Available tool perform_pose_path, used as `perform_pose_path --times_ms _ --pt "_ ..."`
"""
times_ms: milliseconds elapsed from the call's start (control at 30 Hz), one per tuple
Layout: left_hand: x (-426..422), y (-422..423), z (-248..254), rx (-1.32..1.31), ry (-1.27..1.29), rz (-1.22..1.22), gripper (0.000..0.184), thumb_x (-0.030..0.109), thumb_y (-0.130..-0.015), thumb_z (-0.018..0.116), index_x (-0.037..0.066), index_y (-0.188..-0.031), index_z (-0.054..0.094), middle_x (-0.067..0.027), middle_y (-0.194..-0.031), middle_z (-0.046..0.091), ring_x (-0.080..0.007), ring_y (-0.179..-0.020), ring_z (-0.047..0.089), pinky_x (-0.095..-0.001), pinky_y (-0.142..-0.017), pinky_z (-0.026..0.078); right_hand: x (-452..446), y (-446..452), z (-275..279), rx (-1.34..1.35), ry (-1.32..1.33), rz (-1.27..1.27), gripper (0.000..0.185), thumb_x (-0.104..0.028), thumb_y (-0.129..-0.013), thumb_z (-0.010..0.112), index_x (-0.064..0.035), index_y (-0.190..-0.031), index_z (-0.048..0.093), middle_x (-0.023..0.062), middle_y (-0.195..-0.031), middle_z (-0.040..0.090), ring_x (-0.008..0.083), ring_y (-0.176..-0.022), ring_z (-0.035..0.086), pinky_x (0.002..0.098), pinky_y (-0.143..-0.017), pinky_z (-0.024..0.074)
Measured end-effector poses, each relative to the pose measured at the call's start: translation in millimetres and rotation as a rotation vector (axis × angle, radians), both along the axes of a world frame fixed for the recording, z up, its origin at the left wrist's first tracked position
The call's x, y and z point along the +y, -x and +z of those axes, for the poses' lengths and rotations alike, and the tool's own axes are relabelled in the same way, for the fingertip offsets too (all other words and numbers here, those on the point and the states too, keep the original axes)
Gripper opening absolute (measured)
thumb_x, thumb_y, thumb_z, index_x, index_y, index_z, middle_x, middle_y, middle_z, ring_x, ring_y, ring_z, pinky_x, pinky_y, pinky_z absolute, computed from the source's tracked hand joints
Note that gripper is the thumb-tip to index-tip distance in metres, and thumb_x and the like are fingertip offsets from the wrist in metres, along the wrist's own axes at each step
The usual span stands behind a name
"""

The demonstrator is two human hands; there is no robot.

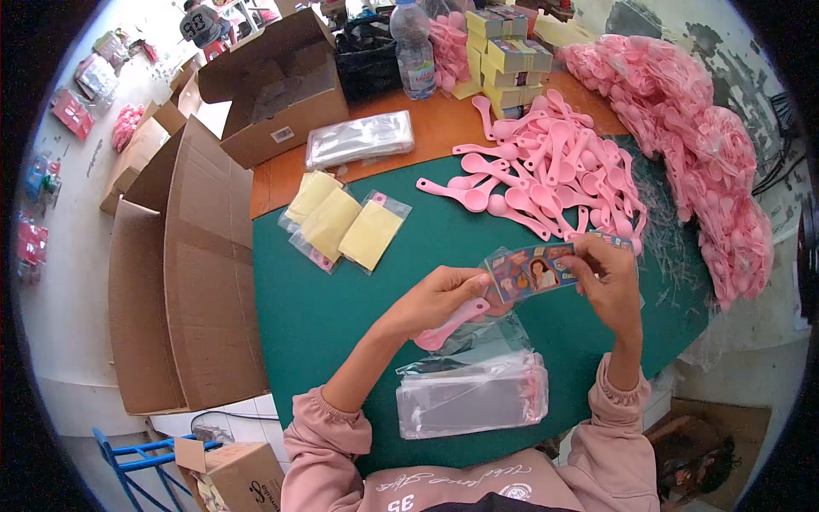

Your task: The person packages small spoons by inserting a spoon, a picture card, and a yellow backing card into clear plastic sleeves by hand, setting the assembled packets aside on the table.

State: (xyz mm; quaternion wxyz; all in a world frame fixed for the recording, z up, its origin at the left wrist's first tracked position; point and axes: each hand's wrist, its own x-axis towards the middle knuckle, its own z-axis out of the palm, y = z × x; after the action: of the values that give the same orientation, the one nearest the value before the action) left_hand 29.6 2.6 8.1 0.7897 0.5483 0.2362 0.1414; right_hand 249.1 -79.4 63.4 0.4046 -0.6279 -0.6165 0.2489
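My right hand (607, 282) is closed on the right part of a colourful printed card (539, 270), pinching it between thumb and fingers. At the card's left end, my left hand (456, 294) is closed on a clear plastic bag (503, 328). A pink measuring spoon (450, 326) shows just below the left fingers; whether it lies inside the bag I cannot tell. Nearer to me, a stack of clear plastic bags (469, 405) lies on the green table mat (333, 316). Beyond my hands is a loose pile of pink spoons (554, 175).
Yellow-backed packets (328, 224) lie at left. Behind stand a pack of clear film bags (360, 139), a water bottle (415, 51) and stacked card bundles (512, 64). Bagged pink spoons (682, 128) heap at right. Cardboard boxes (205, 282) flank the table's left edge.
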Motion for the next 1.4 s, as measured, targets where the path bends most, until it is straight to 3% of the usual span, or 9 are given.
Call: perform_pose_path --times_ms 267,467,533,733,900,1100,1200,1267,1400 --pt "-4.7 -4.8 -6.5 0.065 -0.353 -0.183 0.035 0.027 -0.093 0.041 -0.004 -0.097 0.058 -0.0040 -0.089 0.061 -0.0081 -0.079 0.052 -0.0248 -0.072 0.044 1.9 14.9 -2.4 -0.036 0.267 0.288 0.016 -0.010 -0.076 0.063 0.0001 -0.085 0.056 0.0090 -0.062 0.055 0.0160 -0.055 0.054 0.0270 -0.053 0.0427" --pt "-17.8 -8.7 -1.7 0.121 -0.649 -0.074 0.059 0.027 -0.089 0.047 0.007 -0.137 0.017 -0.0213 -0.088 0.061 -0.0379 -0.087 0.058 -0.0371 -0.076 0.045 9.7 33.0 -40.2 -0.151 -0.126 0.460 0.016 -0.010 -0.073 0.063 -0.0007 -0.083 0.055 0.0083 -0.062 0.054 0.0199 -0.058 0.054 0.0273 -0.056 0.0423" --pt "-13.4 -2.5 11.8 0.373 -0.494 -0.156 0.067 0.031 -0.089 0.048 0.007 -0.139 0.011 -0.0231 -0.095 0.059 -0.0338 -0.085 0.060 -0.0358 -0.076 0.045 9.3 25.2 -42.7 0.189 0.374 0.387 0.016 -0.008 -0.070 0.066 -0.0021 -0.079 0.055 0.0046 -0.060 0.052 0.0122 -0.060 0.051 0.0249 -0.057 0.0408" --pt "31.3 30.3 -13.1 -0.006 -0.357 -0.312 0.075 0.015 -0.081 0.062 0.010 -0.139 0.015 -0.0107 -0.104 0.058 -0.0133 -0.089 0.056 -0.0258 -0.077 0.045 16.7 9.6 -40.6 0.395 0.319 0.128 0.021 -0.003 -0.064 0.072 -0.0041 -0.066 0.051 -0.0027 -0.062 0.050 0.0050 -0.061 0.048 0.0208 -0.057 0.0404" --pt "32.8 32.2 -10.5 0.001 -0.198 -0.208 0.073 0.007 -0.079 0.062 0.011 -0.137 0.019 -0.0101 -0.102 0.056 -0.0124 -0.090 0.055 -0.0256 -0.078 0.047 17.5 8.7 -32.5 0.457 0.463 0.157 0.019 -0.006 -0.066 0.072 -0.0029 -0.069 0.054 -0.0028 -0.063 0.050 0.0041 -0.060 0.046 0.0207 -0.056 0.0390" --pt "-2.2 21.4 -24.6 0.201 -0.480 0.159 0.067 0.006 -0.083 0.056 0.013 -0.137 0.018 -0.0150 -0.107 0.055 -0.0171 -0.095 0.056 -0.0290 -0.080 0.048 23.8 14.2 -45.0 0.264 0.227 0.073 0.017 -0.012 -0.073 0.068 -0.0002 -0.083 0.061 0.0010 -0.070 0.058 0.0069 -0.064 0.053 0.0206 -0.057 0.0420" --pt "-24.3 17.0 -37.2 0.183 -0.264 0.476 0.061 0.011 -0.090 0.047 0.018 -0.138 0.010 -0.0184 -0.110 0.053 -0.0224 -0.101 0.055 -0.0315 -0.080 0.049 25.6 34.4 -37.2 0.122 -0.041 0.028 0.025 -0.015 -0.072 0.068 -0.0024 -0.093 0.061 0.0071 -0.081 0.062 0.0146 -0.073 0.058 0.0258 -0.065 0.0453" --pt "-33.9 18.1 -30.4 -0.093 0.326 0.377 0.059 0.014 -0.093 0.038 0.015 -0.137 -0.001 -0.0208 -0.110 0.052 -0.0245 -0.095 0.059 -0.0313 -0.077 0.050 21.8 39.6 -36.5 -0.170 -0.150 0.409 0.037 -0.015 -0.068 0.069 -0.0038 -0.101 0.058 0.0121 -0.100 0.059 0.0230 -0.089 0.056 0.0321 -0.076 0.0444" --pt "-41.2 26.5 -31.3 -0.020 0.241 0.317 0.061 0.012 -0.094 0.033 0.016 -0.137 -0.010 -0.0231 -0.111 0.052 -0.0267 -0.097 0.058 -0.0347 -0.082 0.049 10.1 50.8 -42.5 -0.282 0.002 0.487 0.032 -0.010 -0.066 0.070 -0.0079 -0.096 0.059 0.0108 -0.100 0.055 0.0279 -0.095 0.051 0.0359 -0.080 0.0435"
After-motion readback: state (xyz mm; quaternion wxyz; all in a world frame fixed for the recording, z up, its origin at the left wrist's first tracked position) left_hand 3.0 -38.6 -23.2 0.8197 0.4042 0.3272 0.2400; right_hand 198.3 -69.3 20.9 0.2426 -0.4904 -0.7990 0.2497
